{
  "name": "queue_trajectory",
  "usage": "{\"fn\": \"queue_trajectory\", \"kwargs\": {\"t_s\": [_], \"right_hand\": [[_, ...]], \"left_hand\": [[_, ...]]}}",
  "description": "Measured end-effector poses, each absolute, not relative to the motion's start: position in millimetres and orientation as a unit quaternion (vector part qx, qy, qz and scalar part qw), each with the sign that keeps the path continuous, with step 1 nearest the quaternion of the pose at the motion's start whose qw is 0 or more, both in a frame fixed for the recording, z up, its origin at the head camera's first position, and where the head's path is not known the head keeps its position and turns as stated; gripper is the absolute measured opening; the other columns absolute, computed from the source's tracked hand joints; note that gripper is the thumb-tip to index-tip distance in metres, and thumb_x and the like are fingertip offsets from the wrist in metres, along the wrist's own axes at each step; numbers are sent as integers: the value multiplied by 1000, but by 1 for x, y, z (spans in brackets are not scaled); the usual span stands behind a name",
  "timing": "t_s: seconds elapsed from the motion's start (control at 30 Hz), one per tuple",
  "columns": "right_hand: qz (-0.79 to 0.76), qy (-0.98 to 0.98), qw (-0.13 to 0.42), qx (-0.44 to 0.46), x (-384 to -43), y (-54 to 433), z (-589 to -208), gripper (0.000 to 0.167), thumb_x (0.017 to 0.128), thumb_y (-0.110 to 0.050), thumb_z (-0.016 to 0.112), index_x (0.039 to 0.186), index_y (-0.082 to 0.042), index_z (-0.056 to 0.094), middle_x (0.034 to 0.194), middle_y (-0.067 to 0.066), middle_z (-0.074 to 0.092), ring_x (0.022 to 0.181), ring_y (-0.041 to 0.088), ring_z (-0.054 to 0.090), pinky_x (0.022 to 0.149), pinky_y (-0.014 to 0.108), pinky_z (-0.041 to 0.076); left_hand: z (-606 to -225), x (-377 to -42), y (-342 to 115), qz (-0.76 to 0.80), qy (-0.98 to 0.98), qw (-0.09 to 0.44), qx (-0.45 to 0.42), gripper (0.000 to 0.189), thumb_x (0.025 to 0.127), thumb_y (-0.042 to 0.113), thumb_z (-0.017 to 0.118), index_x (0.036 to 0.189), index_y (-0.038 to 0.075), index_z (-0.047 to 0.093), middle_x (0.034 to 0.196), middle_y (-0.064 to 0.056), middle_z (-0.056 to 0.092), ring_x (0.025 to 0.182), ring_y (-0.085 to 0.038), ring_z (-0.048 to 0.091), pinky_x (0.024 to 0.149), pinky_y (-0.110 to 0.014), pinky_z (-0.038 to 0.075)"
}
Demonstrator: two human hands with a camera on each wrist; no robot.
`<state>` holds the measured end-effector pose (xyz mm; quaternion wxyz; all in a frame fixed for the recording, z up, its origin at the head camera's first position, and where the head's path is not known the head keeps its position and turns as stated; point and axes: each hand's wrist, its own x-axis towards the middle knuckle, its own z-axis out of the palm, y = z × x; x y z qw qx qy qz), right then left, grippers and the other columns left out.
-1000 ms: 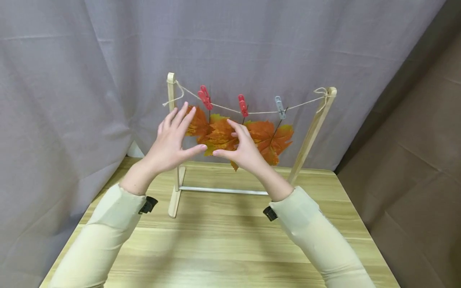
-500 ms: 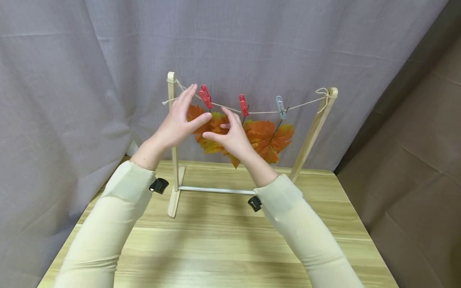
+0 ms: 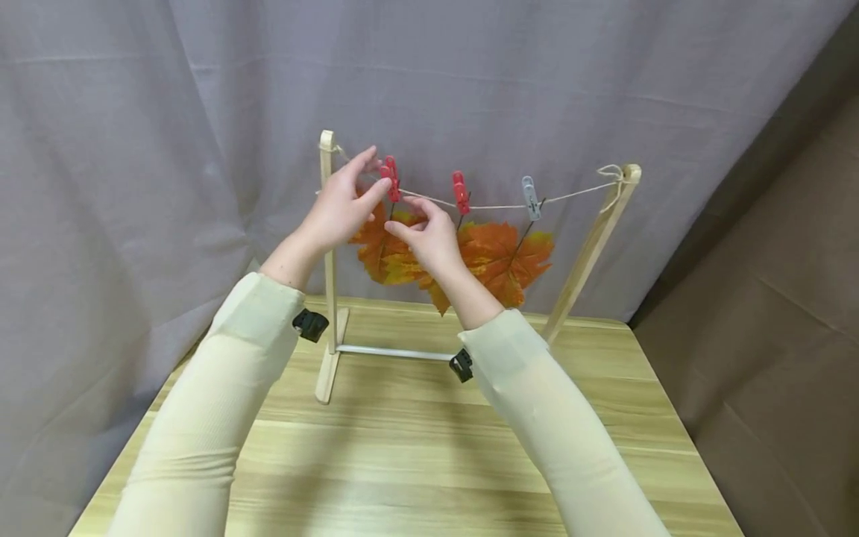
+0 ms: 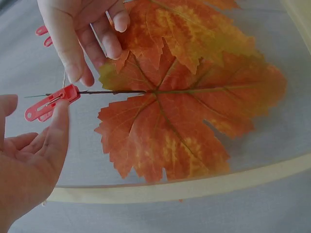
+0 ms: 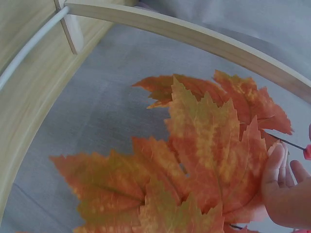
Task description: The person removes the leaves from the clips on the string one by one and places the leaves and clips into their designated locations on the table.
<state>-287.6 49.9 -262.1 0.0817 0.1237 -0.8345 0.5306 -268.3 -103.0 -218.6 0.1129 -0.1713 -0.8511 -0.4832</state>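
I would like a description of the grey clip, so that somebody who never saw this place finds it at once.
On the table stands a wooden frame with a string tied across it. Along the string, look for the clip nearest the right post. It is grey, while both red clips hang further left.

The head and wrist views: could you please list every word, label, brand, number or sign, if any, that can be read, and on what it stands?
None: no text or sign can be read in any view.
The red clothespins, grey clothespin, leaves and wooden stand show no legible marking.
The black wrist pieces are too small to tell.
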Motion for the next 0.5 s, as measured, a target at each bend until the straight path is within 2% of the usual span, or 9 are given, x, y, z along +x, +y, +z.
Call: {"fn": "queue_trajectory", "kwargs": {"t_s": [0.13, 0.3, 0.5], "right_hand": [[523, -837, 100, 125, -290, 47, -261, 42, 84, -19, 70, 123, -7, 60, 113, 13, 64, 88, 23, 59, 79, 30, 52], [500, -847, 119, 136, -292, 45, -260, 29, 84, -17, 70, 109, -3, 68, 100, 15, 68, 85, 19, 58, 74, 24, 48], [485, -855, 126, 137, -291, 49, -258, 20, 86, -16, 68, 97, 0, 72, 94, 16, 71, 82, 19, 59, 71, 23, 46]], "left_hand": [[-217, -272, -98, -487, -849, 110, -171, 57, 97, 26, 50, 147, 12, 27, 141, -8, 47, 90, -27, 60, 65, -25, 54], [-218, -274, -91, -483, -851, 121, -169, 47, 96, 23, 52, 140, 10, 42, 127, -9, 56, 86, -23, 61, 56, -19, 51], [-214, -272, -82, -496, -844, 123, -163, 33, 95, 25, 53, 125, 10, 53, 111, -7, 63, 85, -18, 60, 55, -19, 49]]}}
